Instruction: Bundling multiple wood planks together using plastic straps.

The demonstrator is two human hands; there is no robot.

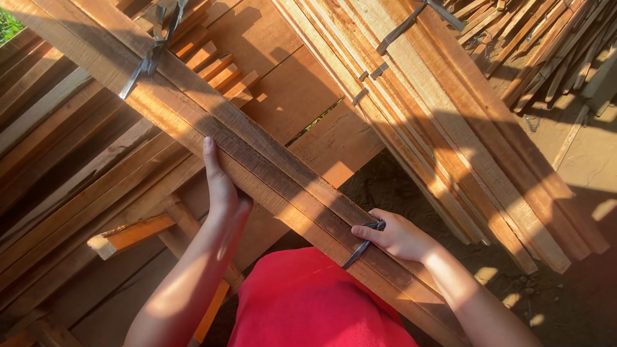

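1. A bundle of long wooden slats (pixel 283 186) runs slantwise from the upper left to the lower right, lying over a stack of boards (pixel 283 96).
2. The left hand (pixel 220 186) lies flat and open on the bundle's near edge, fingers straight and pointing up along the slats.
3. The right hand (pixel 398 236) is closed around a dark strap (pixel 361 247) that crosses the bundle near its lower end; thumb and fingers pinch the strap against the wood.
4. A second dark strap (pixel 151 54) binds the bundle far up toward its upper end.
5. Beyond the bundle, to its right, another pile of slats (pixel 450 128) leans over bare ground (pixel 514 283).
6. Below the bundle, between the arms, a red garment (pixel 308 302) shows.
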